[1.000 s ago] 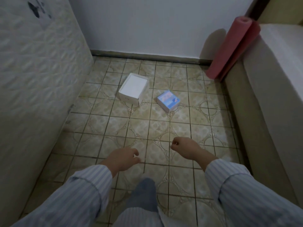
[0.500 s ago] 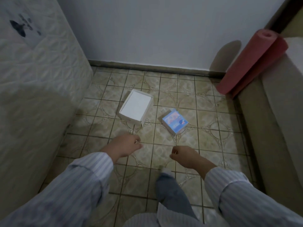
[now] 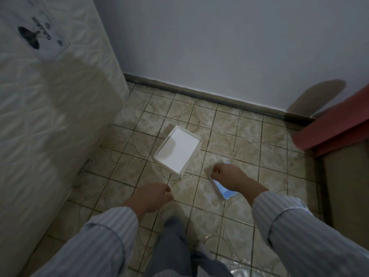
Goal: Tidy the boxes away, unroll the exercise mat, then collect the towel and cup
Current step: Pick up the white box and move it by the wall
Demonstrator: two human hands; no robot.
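Neither grip holds anything. On the left hand (image 3: 152,196) the fingers hang loosely curled, bare air beneath them, above the tiled floor (image 3: 249,140). On the right hand (image 3: 232,177) the fingers curl inward in a loose fist directly over the blue box (image 3: 221,189); whether they touch it I cannot tell, since the hand covers most of the lid and only a bright blue strip and one pale side show below the wrist.

Just beyond the left hand and just beside the right, on its left, lies the white box (image 3: 177,151), flat on the floor, turned corner-on, its near corner pointing at the gap between the two hands. Both boxes sit close together, apart from each other.

Far to the right of the right hand, at the frame's edge, the rolled red exercise mat (image 3: 335,130) leans tilted toward the pale wall (image 3: 219,47). Left of the left hand stands a quilted white mattress (image 3: 50,116) on its side. Striped sleeves (image 3: 299,236) cover both forearms.
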